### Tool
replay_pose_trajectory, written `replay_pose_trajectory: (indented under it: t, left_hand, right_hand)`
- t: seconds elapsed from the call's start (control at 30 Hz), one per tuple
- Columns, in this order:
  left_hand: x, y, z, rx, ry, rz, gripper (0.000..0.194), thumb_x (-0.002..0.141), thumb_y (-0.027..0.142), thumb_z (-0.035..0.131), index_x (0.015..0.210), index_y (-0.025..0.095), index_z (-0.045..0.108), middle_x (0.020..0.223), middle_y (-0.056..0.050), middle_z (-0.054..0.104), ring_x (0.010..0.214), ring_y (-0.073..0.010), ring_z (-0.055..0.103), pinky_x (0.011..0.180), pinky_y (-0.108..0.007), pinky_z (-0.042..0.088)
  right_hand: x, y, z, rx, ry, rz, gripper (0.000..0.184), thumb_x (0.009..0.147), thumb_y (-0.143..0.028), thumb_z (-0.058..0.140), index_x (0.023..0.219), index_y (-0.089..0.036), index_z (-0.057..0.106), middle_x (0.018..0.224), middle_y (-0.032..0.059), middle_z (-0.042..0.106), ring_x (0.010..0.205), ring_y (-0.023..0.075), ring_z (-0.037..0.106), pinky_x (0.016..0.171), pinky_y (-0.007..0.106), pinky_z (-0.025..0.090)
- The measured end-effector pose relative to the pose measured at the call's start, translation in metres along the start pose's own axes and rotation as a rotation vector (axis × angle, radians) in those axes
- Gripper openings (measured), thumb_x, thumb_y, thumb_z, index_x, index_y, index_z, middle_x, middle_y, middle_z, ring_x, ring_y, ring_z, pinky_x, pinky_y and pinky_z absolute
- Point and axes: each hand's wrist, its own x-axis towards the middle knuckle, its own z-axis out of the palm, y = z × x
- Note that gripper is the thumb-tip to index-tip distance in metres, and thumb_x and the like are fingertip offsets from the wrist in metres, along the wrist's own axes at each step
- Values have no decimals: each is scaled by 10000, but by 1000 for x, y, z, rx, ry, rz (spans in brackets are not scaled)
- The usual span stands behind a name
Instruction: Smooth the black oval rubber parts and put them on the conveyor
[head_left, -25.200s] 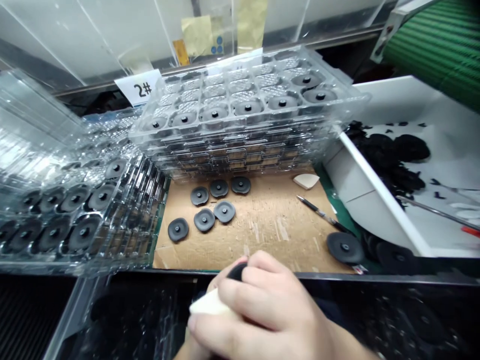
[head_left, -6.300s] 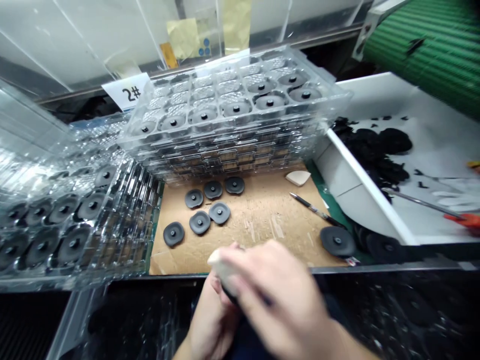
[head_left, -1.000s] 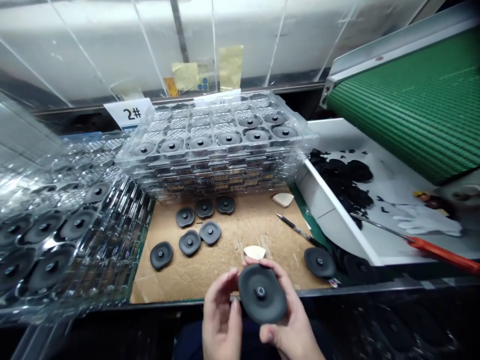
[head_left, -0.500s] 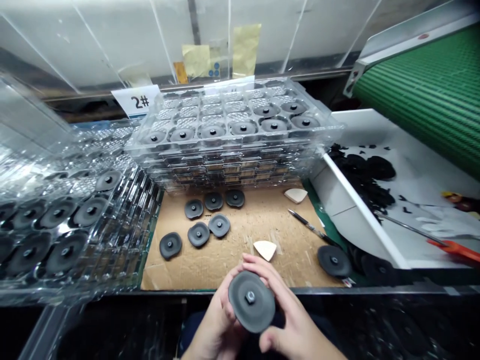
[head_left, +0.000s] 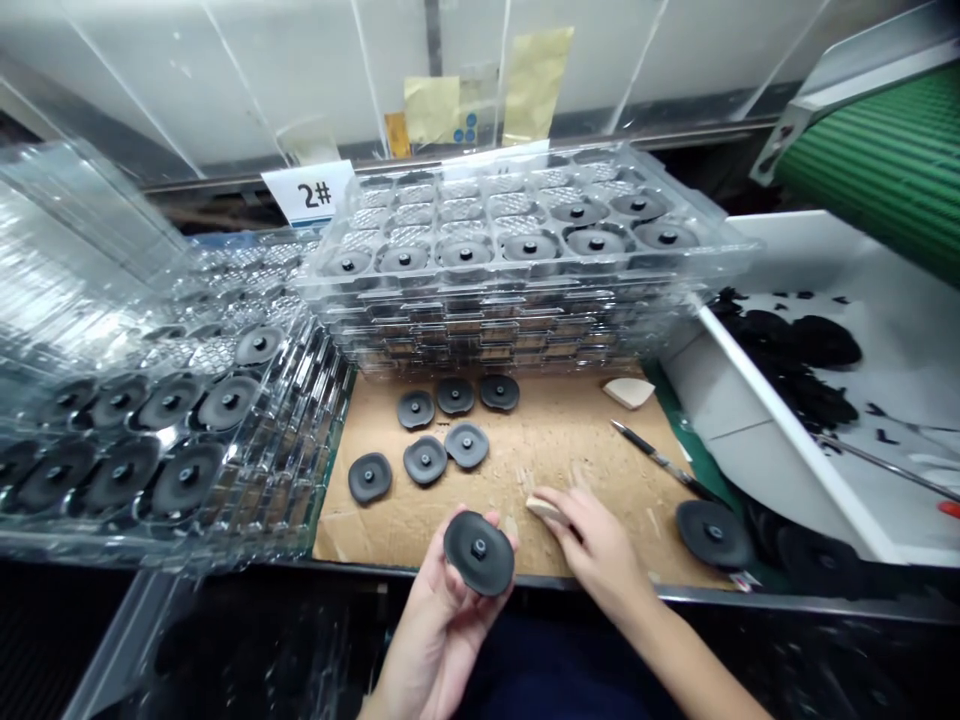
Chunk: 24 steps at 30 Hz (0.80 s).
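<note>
Two bare hands are working at the front edge of a cardboard sheet [head_left: 570, 440]. The left hand [head_left: 435, 630] is palm up with its fingers curved, cradling a black rubber disc [head_left: 478, 553] that has a centre stud. The disc lies in the hand, face up, just above the sheet's front edge. The right hand [head_left: 596, 530] is narrow, fingers together and reaching forward, and its fingertips [head_left: 562, 507] are on a cream wedge [head_left: 544, 510]. Can't tell if the wedge is gripped or only touched. Hands are close but not touching.

Six matching discs [head_left: 425, 460] lie loose on the sheet, well left of the right hand. A second cream wedge [head_left: 628, 393] sits at the sheet's back right, near a black-and-silver pen-like tool [head_left: 660, 460]. One larger-looking disc [head_left: 712, 534] rests at the right edge, over a green mat [head_left: 694, 470].

Behind the sheet is a stack of clear plastic trays [head_left: 525, 325]; discs fill the front pockets of the top tray, and the back pockets look unfilled. A second clear tray stack [head_left: 247, 480] on the left holds more discs. A "2#" card [head_left: 309, 192] stands behind the stack. On the right, a white bin [head_left: 780, 400] holds black rubber scraps [head_left: 795, 350], below a green belt conveyor [head_left: 877, 170].
</note>
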Motion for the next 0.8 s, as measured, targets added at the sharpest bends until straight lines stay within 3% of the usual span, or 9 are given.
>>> replay_pose_trajectory:
  t: [0.07,0.13,0.23,0.3,0.4,0.53,0.63,0.7,0.8]
  left_hand:
    - [1,-2,3,31,1,14,442,650,316,743,1080,293,641,1264,-72,596,1134,-273,561,930,-352,444]
    - [3,-5,6,62,5,36,484,640,307,754,1106,268,628,1257,-80,598,1131,-256,559,941,-338,432]
    - [5,-7,10,105,10,14,499,651,312,748,1128,252,617,1181,-84,647,1114,-236,567,975,-331,405]
    - [6,-8,11,131,44,-8,512,614,325,770,1104,263,633,1126,-73,678,1061,-232,599,946,-320,430]
    - [6,-11,13,163,83,12,539,510,331,825,1022,253,675,1018,-53,714,985,-220,630,876,-278,468]
    - [0,-11,24,216,14,-17,428,528,289,821,934,223,705,913,-48,726,975,-230,628,965,-337,411]
    - [-9,-5,35,239,53,-79,538,483,300,841,996,264,685,1021,-38,712,1014,-216,605,969,-313,393]
    - [-14,-3,40,235,84,-109,615,405,360,857,989,272,687,1068,-36,699,1014,-209,598,940,-292,403]
    - [-18,-6,42,247,92,-145,696,351,420,853,1008,265,683,1028,-31,706,1022,-221,591,930,-291,412]
  right_hand:
    - [8,-27,-14,28,-23,-4,205,863,-253,477,1024,-264,605,774,12,637,673,168,611,597,290,525]
    - [12,-59,-28,77,-22,-57,242,879,-245,464,1100,-277,559,893,12,645,768,162,605,665,287,513]
    - [8,-100,-38,141,22,-273,270,868,-162,429,1106,-208,546,920,48,656,809,185,584,747,333,477]
    - [4,-114,-40,146,-76,-326,255,846,-113,426,1038,-182,579,849,46,665,734,174,580,698,309,468]
    - [5,-118,-40,103,-179,-265,221,845,-101,432,936,-176,619,779,35,660,670,166,568,622,289,446]
    - [7,-115,-44,84,51,-319,247,864,-118,406,1010,-121,606,755,73,639,656,179,543,621,320,435]
    - [-1,-108,-61,184,-176,-374,230,857,-109,440,993,-186,608,820,33,663,726,151,574,686,278,458]
    - [-8,-101,-74,171,-274,-300,217,850,-96,449,943,-211,608,808,0,664,707,127,578,676,244,456]
    - [-10,-99,-81,5,-166,-197,230,873,-108,418,986,-183,603,754,18,634,655,138,542,619,261,422]
